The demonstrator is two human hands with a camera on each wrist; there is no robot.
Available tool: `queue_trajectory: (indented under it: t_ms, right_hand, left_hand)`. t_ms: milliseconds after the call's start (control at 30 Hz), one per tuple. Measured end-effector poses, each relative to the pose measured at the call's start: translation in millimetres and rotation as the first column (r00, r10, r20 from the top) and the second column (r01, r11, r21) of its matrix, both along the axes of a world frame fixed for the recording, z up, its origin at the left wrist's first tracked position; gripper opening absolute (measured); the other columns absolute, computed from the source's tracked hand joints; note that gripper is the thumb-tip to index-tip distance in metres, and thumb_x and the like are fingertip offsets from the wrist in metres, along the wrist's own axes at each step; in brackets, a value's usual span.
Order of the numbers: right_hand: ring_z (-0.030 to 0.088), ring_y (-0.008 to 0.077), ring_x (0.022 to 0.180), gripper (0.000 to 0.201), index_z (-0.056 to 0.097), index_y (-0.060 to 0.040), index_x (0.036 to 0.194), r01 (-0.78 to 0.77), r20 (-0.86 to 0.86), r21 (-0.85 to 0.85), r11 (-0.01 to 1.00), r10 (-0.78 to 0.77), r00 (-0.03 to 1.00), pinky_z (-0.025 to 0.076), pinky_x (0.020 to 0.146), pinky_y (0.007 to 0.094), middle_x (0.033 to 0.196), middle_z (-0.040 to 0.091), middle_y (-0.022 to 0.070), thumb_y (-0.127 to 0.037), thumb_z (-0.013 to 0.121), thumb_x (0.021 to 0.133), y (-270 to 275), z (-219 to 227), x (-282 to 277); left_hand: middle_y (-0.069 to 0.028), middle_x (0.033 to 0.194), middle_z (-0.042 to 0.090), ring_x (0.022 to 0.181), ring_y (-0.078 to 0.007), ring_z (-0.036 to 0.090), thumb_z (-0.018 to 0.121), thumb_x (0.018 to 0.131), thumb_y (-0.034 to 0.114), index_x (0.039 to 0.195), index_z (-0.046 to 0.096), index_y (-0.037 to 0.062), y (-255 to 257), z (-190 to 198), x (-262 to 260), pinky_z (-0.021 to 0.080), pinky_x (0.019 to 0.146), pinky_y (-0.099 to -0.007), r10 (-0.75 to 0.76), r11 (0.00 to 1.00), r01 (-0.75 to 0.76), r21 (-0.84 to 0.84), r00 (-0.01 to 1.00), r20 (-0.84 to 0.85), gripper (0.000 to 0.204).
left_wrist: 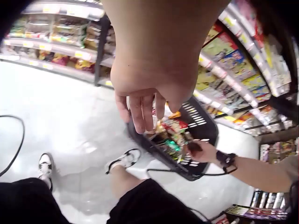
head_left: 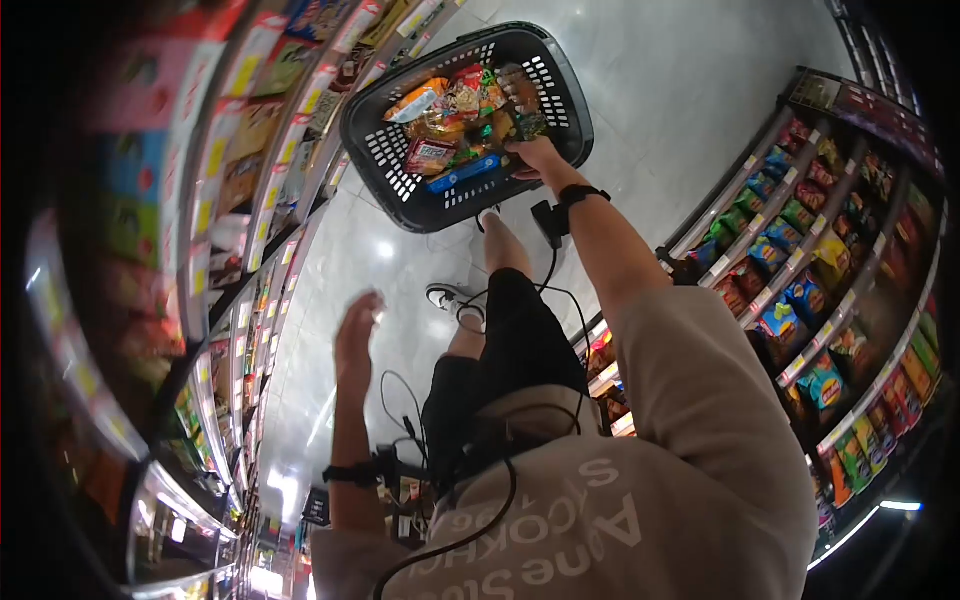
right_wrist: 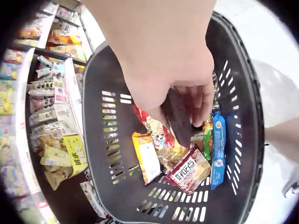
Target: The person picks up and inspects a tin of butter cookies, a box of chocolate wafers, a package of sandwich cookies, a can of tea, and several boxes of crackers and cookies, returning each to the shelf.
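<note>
Grips the dark handle (right_wrist: 176,114) of the black basket (right_wrist: 96,140) with the right hand (right_wrist: 163,70), with fingers curled round it; in front of the legs, holds snack packets inside the basket, with a blue packet (right_wrist: 217,149) near one side wall and a maroon packet (right_wrist: 189,170) beside it; lets the left hand (left_wrist: 152,81) hang away from the basket, with fingers loosely bent, close together, around nothing visible; could tilt the basket and slide the packets to one side, through uneven loading or a turned wrist; could bump a shin or a shelf edge (head_left: 785,190), through too wide a swing in the aisle; could catch the loose cable (left_wrist: 23,135) through passing too near a shelf; impossible to tell how firmly gripped.
</note>
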State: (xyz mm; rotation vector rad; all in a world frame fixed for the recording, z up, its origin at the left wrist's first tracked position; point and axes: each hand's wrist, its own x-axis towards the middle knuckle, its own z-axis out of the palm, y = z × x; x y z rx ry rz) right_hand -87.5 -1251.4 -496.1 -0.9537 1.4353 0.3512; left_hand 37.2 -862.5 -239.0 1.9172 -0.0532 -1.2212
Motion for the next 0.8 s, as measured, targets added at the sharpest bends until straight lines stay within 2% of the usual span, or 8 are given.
queue_trajectory:
  t_ms: [133, 267, 333, 400, 467, 600, 700, 800]
  right_hand:
    - [0.072, 0.0236, 0.065, 0.038, 0.07, 0.0021, 0.107, -0.113, 0.017, -0.131, 0.985, 0.116, 0.993, 0.062, 0.055, 0.033, 0.091, 0.072, 0.0132, -0.031, 0.074, 0.089, 18.2, 48.5, -29.1]
    - [0.071, 0.0225, 0.077, 0.037, 0.065, -0.006, 0.119, 0.023, 0.212, -0.206, 0.978, 0.021, 0.977, 0.062, 0.06, 0.0366, 0.101, 0.071, 0.0086, -0.026, 0.072, 0.089, 75.3, 121.2, -52.6]
    - [0.07, 0.0199, 0.073, 0.034, 0.066, -0.0071, 0.116, 0.132, 0.285, -0.29, 0.948, -0.046, 0.957, 0.059, 0.057, 0.0341, 0.097, 0.071, 0.0074, -0.028, 0.07, 0.091, 120.2, 160.0, -70.6]
    - [0.069, 0.0188, 0.065, 0.032, 0.07, -0.002, 0.102, 0.037, 0.183, -0.269, 0.963, 0.014, 0.983, 0.057, 0.053, 0.0324, 0.086, 0.071, 0.0085, -0.032, 0.07, 0.092, 151.5, 171.4, -107.1]
    - [0.07, 0.0254, 0.062, 0.047, 0.07, 0.0092, 0.098, -0.329, -0.037, -0.319, 0.889, 0.335, 0.942, 0.057, 0.049, 0.0363, 0.081, 0.071, 0.0145, -0.036, 0.076, 0.085, 174.3, 174.5, -147.6]
    - [0.062, 0.0203, 0.048, 0.04, 0.072, 0.0074, 0.087, -0.438, -0.001, -0.154, 0.886, 0.443, 0.896, 0.052, 0.043, 0.0334, 0.066, 0.066, 0.0124, -0.032, 0.08, 0.08, 220.5, 189.7, -223.0]
    - [0.062, 0.0212, 0.048, 0.042, 0.07, 0.0092, 0.084, -0.523, -0.037, -0.1, 0.846, 0.522, 0.852, 0.051, 0.043, 0.0354, 0.066, 0.066, 0.0132, -0.031, 0.08, 0.078, 224.4, 193.0, -253.5]
    - [0.063, 0.0229, 0.05, 0.044, 0.07, 0.0107, 0.083, -0.512, -0.009, -0.235, 0.826, 0.525, 0.851, 0.051, 0.044, 0.0371, 0.066, 0.066, 0.0144, -0.031, 0.079, 0.076, 233.0, 198.6, -270.4]
  left_hand:
    - [-0.0121, 0.165, 0.025, 0.153, -0.029, 0.021, 0.036, 0.103, 0.061, 0.159, 0.022, 0.0092, -7.0, 128.3, 43.8, 0.014, 0.122, -0.0522, 0.311, 0.857, 0.008, -0.516, 0.79, 0.528, 0.078]
    - [-0.0144, 0.156, 0.04, 0.148, -0.0254, 0.03, 0.034, 0.099, 0.066, 0.15, 0.037, 0.0025, 35.9, 255.7, 23.2, 0.02, 0.122, -0.0517, 0.786, 0.618, -0.101, -0.78, 0.079, 0.613, 0.081]
    - [-0.018, 0.152, 0.043, 0.144, -0.0297, 0.035, 0.037, 0.101, 0.058, 0.147, 0.041, 0.0003, 36.5, 234.8, -16.3, 0.024, 0.12, -0.0505, 0.641, 0.708, 0.145, -0.691, 0.279, 0.715, 0.074]
    - [-0.0215, 0.148, 0.046, 0.141, -0.034, 0.04, 0.04, 0.103, 0.05, 0.143, 0.045, -0.0019, 15.5, 191.3, -55.4, 0.028, 0.118, -0.0493, -0.175, 0.607, 0.629, -0.485, 0.702, 0.691, 0.066]
    - [-0.025, 0.144, 0.05, 0.137, -0.0383, 0.044, 0.043, 0.105, 0.043, 0.139, 0.049, -0.0041, 11.6, 181.6, -72.1, 0.032, 0.116, -0.048, -0.579, 0.449, 0.769, -0.454, 0.638, 0.508, 0.058]
    - [-0.023, 0.137, 0.054, 0.129, -0.0349, 0.05, 0.052, 0.098, 0.033, 0.135, 0.053, -0.0015, 10.2, 256.7, 16.7, 0.038, 0.109, -0.045, 0.086, 0.777, 0.458, -0.432, 0.602, 0.794, 0.051]
    - [-0.0214, 0.132, 0.057, 0.123, -0.0324, 0.054, 0.058, 0.092, 0.026, 0.132, 0.055, 0.0004, 28.0, 332.6, 1.9, 0.043, 0.104, -0.0427, 0.756, 0.593, 0.182, -0.784, 0.209, 0.62, 0.048]
    - [-0.0198, 0.127, 0.06, 0.117, -0.03, 0.059, 0.065, 0.087, 0.019, 0.129, 0.058, 0.0024, -9.7, 281.2, -106.9, 0.047, 0.099, -0.0404, 0.014, 0.484, 0.754, -0.444, 0.501, 0.865, 0.046]
